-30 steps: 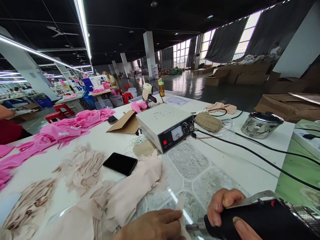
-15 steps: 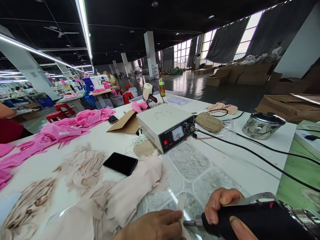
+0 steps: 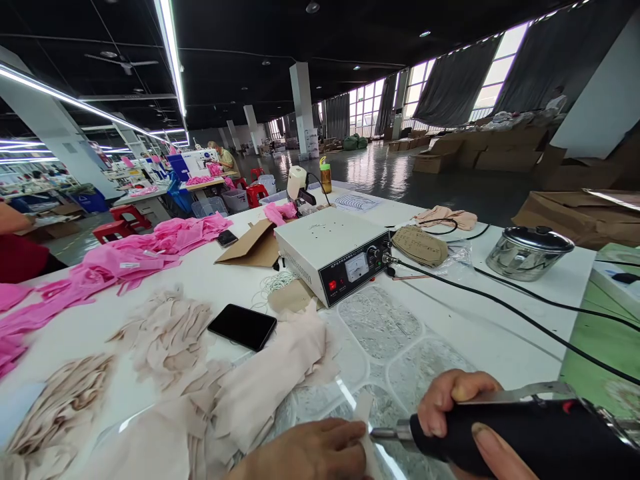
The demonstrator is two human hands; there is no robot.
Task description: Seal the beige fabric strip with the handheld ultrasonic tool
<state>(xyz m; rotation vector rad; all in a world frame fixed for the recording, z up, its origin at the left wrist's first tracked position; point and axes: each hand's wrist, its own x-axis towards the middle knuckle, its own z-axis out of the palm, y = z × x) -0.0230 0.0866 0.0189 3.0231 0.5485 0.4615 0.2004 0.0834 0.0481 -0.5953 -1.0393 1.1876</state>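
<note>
Head view: right hand (image 3: 457, 413) wraps a matte black tool (image 3: 515, 441); left hand (image 3: 310, 453) lies flat on beige fabric (image 3: 260, 387).

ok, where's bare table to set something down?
Bare white table between the two black cables, right of the white control box. Another patch between the black phone and pink fabric pile. Crowded near both hands: beige fabric pieces.

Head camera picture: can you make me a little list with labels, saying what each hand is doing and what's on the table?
Right hand: grips a black handheld tool with a metal tip
Left hand: flat on a pale beige fabric strip
Behind: white metal control box with a dial, black phone
Left side: bright pink fabric pile
Right side: steel lidded pot
</note>
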